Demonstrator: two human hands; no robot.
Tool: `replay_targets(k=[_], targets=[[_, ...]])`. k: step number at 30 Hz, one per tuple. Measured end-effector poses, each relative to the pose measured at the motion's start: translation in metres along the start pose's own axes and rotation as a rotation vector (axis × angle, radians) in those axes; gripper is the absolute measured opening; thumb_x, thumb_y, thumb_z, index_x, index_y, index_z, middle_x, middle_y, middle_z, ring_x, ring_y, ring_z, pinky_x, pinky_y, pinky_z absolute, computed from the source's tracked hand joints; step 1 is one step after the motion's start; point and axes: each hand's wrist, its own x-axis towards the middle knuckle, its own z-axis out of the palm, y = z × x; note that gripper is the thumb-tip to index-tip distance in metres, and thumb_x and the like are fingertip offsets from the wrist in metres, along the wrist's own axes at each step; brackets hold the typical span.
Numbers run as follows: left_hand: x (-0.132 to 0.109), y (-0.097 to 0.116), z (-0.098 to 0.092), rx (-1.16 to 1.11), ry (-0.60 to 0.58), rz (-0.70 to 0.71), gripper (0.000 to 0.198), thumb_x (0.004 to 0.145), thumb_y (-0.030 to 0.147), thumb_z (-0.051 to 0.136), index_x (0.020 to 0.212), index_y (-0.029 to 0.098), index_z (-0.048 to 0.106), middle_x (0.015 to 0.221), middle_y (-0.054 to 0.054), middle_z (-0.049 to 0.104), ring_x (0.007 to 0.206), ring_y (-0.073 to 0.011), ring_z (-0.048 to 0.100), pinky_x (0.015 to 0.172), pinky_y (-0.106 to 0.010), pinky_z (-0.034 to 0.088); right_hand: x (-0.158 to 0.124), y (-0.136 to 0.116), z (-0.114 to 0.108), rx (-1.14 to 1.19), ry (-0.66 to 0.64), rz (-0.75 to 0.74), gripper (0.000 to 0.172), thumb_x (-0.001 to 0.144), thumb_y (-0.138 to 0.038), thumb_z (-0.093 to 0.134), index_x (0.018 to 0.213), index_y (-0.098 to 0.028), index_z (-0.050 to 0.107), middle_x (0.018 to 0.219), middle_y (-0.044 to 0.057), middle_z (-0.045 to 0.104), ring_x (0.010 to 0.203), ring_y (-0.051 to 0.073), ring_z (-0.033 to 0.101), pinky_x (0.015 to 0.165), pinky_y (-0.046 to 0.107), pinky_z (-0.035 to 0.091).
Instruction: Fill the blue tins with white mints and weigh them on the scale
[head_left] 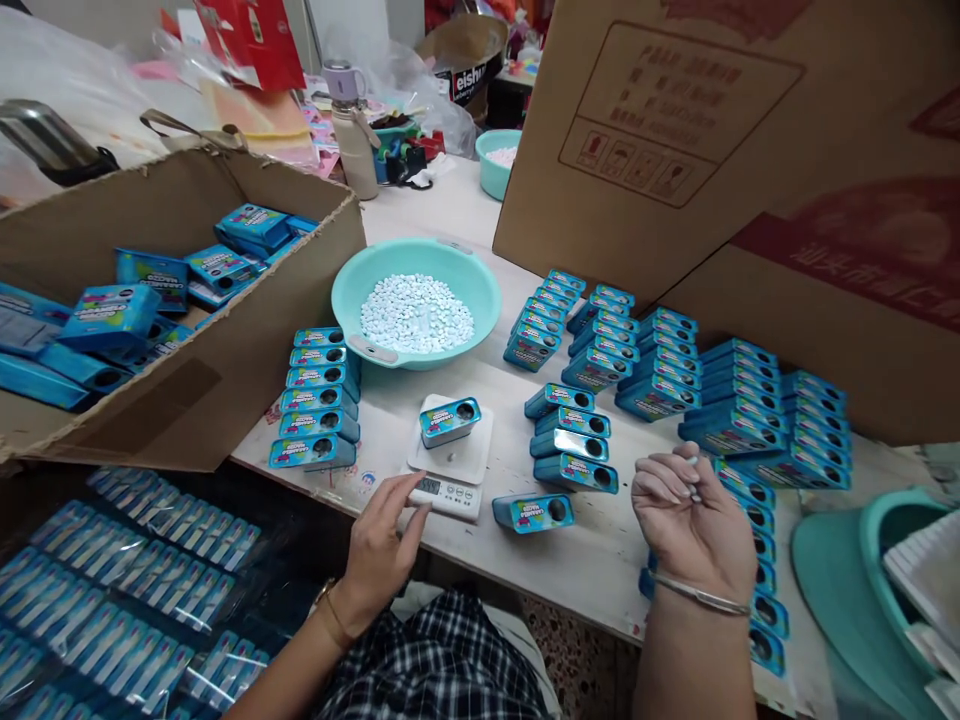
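As you look down from the head camera, your left hand (pixel 384 525) rests at the near left corner of a flat white plastic digital scale (pixel 478 448), thumb and forefinger slightly parted around the edge by its display and grasping nothing else. Your right hand (pixel 694 520) is raised at the right, palm up, fingers curled inward, with a few small pale pellets (pixel 696 494) showing at the fingertips; you cannot tell how many more the curl hides.

On the scale's pan lies a glossy blue rectangular box with a dark round opening (pixel 448 424), with one loose pellet just in front of it. Apart from it, to the right, sits a similar blue box (pixel 531 513). Beyond the scale, a turquoise plastic basin (pixel 420 256) holds many more pellets.

The box on the pan looks light, thin-walled and fairly stiff, its smooth finish probably slippery under powdery fingers. Its two long sides seem the best hold, pinched gently so the walls don't dent, with the opening kept uppermost, since pellets could spill. The pellets look hard, light and likely to roll.
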Motion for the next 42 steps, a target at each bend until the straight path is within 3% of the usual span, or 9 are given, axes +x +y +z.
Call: replay_targets(k=[6, 14, 19, 23, 26, 28, 33, 37, 42], targets=[[0.023, 0.016, 0.022, 0.151, -0.05, 0.11, 0.036, 0.093, 0.019, 0.051, 0.129, 0.023, 0.053, 0.114, -0.008, 0.061, 0.105, -0.0212, 0.059, 0.091, -0.036, 0.051, -0.001, 0.004, 0.005, 0.021, -0.005, 0.001, 0.008, 0.092, -0.013, 0.045, 0.093, -0.016, 0.053, 0.063, -0.006, 0.044, 0.05, 0.006, 0.043, 0.044, 0.018, 0.04], [0.015, 0.013, 0.005, 0.133, 0.041, 0.066, 0.04, 0.09, 0.022, 0.058, 0.129, 0.025, 0.052, 0.111, -0.007, 0.06, 0.1, -0.0201, 0.061, 0.088, -0.033, 0.051, -0.006, -0.002, -0.001, 0.039, 0.01, -0.006, 0.011, 0.094, -0.014, 0.042, 0.093, -0.016, 0.052, 0.063, -0.006, 0.044, 0.05, 0.006, 0.042, 0.043, 0.018, 0.04], [0.025, 0.011, 0.018, 0.246, -0.067, 0.143, 0.037, 0.093, 0.022, 0.052, 0.13, 0.022, 0.05, 0.12, -0.009, 0.059, 0.109, -0.0226, 0.056, 0.095, -0.037, 0.049, -0.001, 0.006, 0.001, 0.042, -0.005, 0.025, 0.009, 0.093, -0.013, 0.044, 0.093, -0.016, 0.052, 0.063, -0.006, 0.043, 0.05, 0.006, 0.042, 0.044, 0.017, 0.04], [0.05, 0.016, 0.037, 0.402, -0.21, 0.136, 0.023, 0.093, 0.017, 0.047, 0.111, 0.019, 0.061, 0.107, -0.009, 0.063, 0.098, -0.0244, 0.058, 0.085, -0.039, 0.051, -0.002, 0.011, 0.006, 0.041, -0.049, 0.049, 0.007, 0.092, -0.012, 0.047, 0.094, -0.016, 0.052, 0.064, -0.006, 0.043, 0.052, 0.006, 0.043, 0.045, 0.017, 0.04], [0.057, 0.014, 0.045, 0.427, -0.212, 0.137, 0.022, 0.091, 0.012, 0.044, 0.095, 0.019, 0.064, 0.094, -0.009, 0.063, 0.089, -0.0231, 0.059, 0.079, -0.037, 0.052, -0.005, 0.009, 0.005, 0.049, -0.057, 0.042, 0.006, 0.091, -0.011, 0.049, 0.094, -0.016, 0.053, 0.063, -0.006, 0.042, 0.052, 0.006, 0.044, 0.045, 0.017, 0.04], [0.054, 0.011, 0.047, 0.419, -0.192, 0.148, 0.024, 0.091, 0.009, 0.043, 0.095, 0.018, 0.064, 0.094, -0.009, 0.063, 0.088, -0.023, 0.06, 0.078, -0.038, 0.052, -0.007, 0.007, 0.003, 0.057, -0.045, 0.033, 0.006, 0.09, -0.011, 0.051, 0.094, -0.016, 0.053, 0.063, -0.006, 0.042, 0.052, 0.006, 0.044, 0.045, 0.017, 0.04], [0.048, 0.025, 0.032, 0.255, -0.057, 0.266, 0.029, 0.093, 0.01, 0.043, 0.116, 0.021, 0.056, 0.102, -0.008, 0.064, 0.096, -0.0202, 0.061, 0.084, -0.035, 0.052, -0.012, 0.002, -0.002, 0.064, -0.018, 0.028, 0.013, 0.085, -0.01, 0.058, 0.094, -0.017, 0.053, 0.063, -0.007, 0.042, 0.051, 0.005, 0.043, 0.045, 0.016, 0.039], [0.082, 0.053, 0.008, 0.136, 0.156, 0.385, 0.031, 0.093, 0.014, 0.05, 0.122, 0.023, 0.055, 0.107, -0.007, 0.064, 0.098, -0.02, 0.059, 0.091, -0.036, 0.048, -0.016, 0.002, 0.002, 0.085, -0.017, 0.008, 0.01, 0.085, -0.011, 0.058, 0.092, -0.017, 0.054, 0.063, -0.007, 0.041, 0.05, 0.005, 0.042, 0.044, 0.016, 0.038], [0.124, 0.057, 0.001, 0.26, 0.04, 0.337, 0.024, 0.094, 0.024, 0.049, 0.115, 0.021, 0.06, 0.097, -0.006, 0.068, 0.092, -0.0229, 0.057, 0.086, -0.039, 0.046, -0.023, -0.008, -0.001, 0.146, 0.006, -0.005, 0.005, 0.089, -0.013, 0.053, 0.093, -0.016, 0.054, 0.063, -0.007, 0.041, 0.049, 0.005, 0.041, 0.043, 0.016, 0.037]])
